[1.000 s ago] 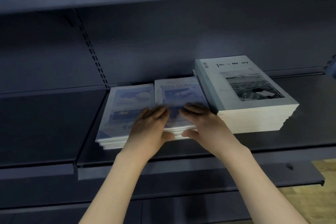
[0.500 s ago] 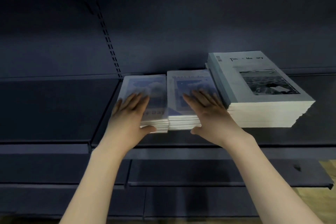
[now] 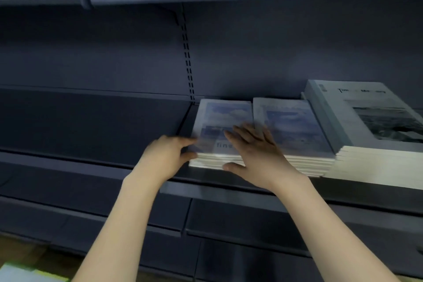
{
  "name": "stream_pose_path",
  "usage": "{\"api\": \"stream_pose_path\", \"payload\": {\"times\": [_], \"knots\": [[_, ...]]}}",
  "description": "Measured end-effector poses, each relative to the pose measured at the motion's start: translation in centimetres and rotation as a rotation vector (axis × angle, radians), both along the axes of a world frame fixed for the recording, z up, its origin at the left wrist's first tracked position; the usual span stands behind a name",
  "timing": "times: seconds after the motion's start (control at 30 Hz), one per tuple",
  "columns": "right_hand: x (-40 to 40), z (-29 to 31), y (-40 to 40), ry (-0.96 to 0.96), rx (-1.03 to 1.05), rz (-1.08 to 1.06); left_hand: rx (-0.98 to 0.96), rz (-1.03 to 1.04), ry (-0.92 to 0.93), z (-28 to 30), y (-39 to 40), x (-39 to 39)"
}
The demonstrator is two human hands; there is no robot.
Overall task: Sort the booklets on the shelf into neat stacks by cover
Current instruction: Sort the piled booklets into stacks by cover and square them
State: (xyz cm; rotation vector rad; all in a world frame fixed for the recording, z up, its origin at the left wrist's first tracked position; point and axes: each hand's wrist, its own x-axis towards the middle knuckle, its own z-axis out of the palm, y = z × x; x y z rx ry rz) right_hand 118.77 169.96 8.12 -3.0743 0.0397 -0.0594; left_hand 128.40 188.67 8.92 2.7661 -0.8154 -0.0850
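Booklets lie in three stacks toward the right end of the shelf (image 3: 91, 121), and the two hands are both at the leftmost one. Nearest the camera, the left hand (image 3: 168, 155) sits against the left front corner of the sky-cover stack (image 3: 225, 119); its fingers curl round that corner, thumb low on the page edges and fingertips along the left side, though motion blur hides exactly how firmly it holds. The right hand (image 3: 256, 155) lies flat with straight, spread fingers on the cover, toward the stack's right front part, its thumb dropped down over the front page edges.

So the stack sits directly ahead of both hands, bracketed from left and from above. Its long axis runs away from the person toward the back panel (image 3: 251, 52). The left hand looks best placed to push rightward and square the loose edges, while the right presses down and steadies.

Just beyond the right hand, the second blue stack (image 3: 295, 126) touches the first along their long sides. Farther right, the taller grey photo-cover stack (image 3: 370, 117) stands against that one, reaching farther back toward the back panel.
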Motion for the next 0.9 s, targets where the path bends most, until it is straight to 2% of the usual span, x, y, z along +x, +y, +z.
{"api": "stream_pose_path", "payload": {"times": [0.27, 0.43, 0.9], "knots": [[0.7, -0.3, 1.0, -0.006, 0.030, -0.092, -0.065, -0.111, -0.006, -0.3, 0.2, 1.2], [0.5, -0.7, 1.3, 0.000, -0.008, -0.110, 0.013, -0.166, 0.018, -0.3, 0.4, 0.8], [0.2, -1.3, 1.8, -0.047, -0.053, -0.160, -0.028, -0.150, -0.114, -2.4, 0.0, 1.7]]}}
